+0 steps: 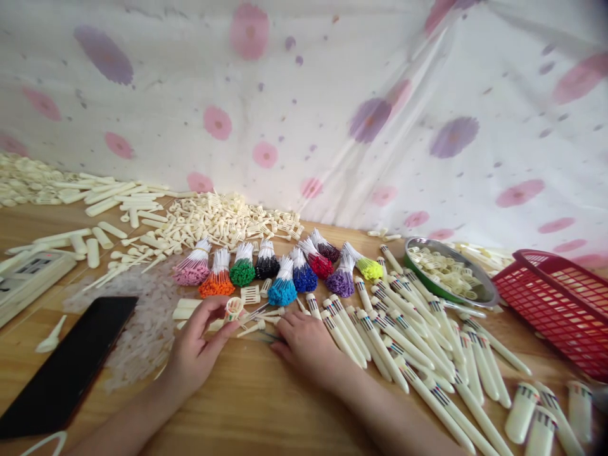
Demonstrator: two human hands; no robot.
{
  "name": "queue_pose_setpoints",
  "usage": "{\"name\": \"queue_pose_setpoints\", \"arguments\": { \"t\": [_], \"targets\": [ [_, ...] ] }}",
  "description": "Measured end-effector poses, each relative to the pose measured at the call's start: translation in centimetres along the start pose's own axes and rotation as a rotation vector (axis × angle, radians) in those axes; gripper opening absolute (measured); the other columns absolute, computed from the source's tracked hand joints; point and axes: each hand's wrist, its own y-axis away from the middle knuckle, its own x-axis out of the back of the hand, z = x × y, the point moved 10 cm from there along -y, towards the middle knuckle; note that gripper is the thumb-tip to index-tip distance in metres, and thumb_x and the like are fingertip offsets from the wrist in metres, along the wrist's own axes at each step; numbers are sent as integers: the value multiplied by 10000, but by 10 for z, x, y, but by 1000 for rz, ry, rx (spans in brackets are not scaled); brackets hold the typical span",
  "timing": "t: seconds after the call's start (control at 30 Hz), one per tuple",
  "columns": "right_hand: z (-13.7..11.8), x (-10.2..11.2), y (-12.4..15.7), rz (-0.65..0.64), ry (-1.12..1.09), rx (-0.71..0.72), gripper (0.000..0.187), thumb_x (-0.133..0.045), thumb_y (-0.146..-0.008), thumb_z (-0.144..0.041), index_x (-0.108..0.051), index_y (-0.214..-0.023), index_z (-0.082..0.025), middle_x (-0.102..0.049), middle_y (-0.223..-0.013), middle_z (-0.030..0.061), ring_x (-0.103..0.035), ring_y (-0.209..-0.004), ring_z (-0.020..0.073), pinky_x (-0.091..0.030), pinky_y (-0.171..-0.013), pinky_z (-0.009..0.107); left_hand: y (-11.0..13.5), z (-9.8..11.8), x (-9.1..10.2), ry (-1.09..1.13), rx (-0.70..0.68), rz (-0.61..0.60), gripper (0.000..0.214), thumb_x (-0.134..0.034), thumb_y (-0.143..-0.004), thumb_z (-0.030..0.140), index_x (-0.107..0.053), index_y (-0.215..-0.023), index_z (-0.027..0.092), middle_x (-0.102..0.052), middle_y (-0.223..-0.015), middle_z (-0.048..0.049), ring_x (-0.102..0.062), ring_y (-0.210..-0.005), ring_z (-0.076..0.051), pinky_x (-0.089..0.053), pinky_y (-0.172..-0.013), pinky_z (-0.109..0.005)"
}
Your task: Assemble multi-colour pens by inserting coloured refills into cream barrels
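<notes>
My left hand [202, 345] pinches a short cream slotted pen collar [234, 308] between thumb and fingers, its round opening facing up. My right hand [304, 339] is low over the wood, fingers curled down beside some thin dark slivers [268, 337]; what its fingertips grip, if anything, cannot be made out. Small cream pointed parts [254, 328] lie between the hands. Just beyond stand bundles of white-stemmed refills with coloured ends, among them orange [217, 282], light blue [282, 288], green [242, 271] and purple [341, 283]. A flat slotted cream piece [250, 294] lies in front of them.
Many cream multicolour pens [380, 342] spread to the right. Behind them are a green-sided metal bowl [484, 292] of cream rings and a red basket [551, 304]. A black phone-like slab [71, 361], clear small pieces [142, 335] and a cream parts heap [223, 218] lie left.
</notes>
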Motion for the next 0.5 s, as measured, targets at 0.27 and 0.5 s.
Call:
{"name": "queue_pose_setpoints", "arguments": {
  "t": [0.27, 0.5],
  "targets": [
    [47, 50, -27, 147, -97, -320, 213, -456, -920, -384, -555, -968, -202, -671, -891, 18, -619, -813, 155, -381, -623, 232, 1, -2, -7, -87, 15, -58, 243, -576, -830, 346, -535, -1033, 221, -652, -938, -41, -654, -869, -200, -511, -791, -299],
    [63, 49, -89, 50, -40, -469, 349, -397, -917, -441, -606, -1011, -177, -690, -947, 100, -646, -881, 233, -448, -679, 298, 0, 5, -12, -155, -27, -103, 217, -535, -852, 330, -524, -1043, 229, -640, -927, -33, -639, -863, -195, -498, -768, -287]
  ]
}}
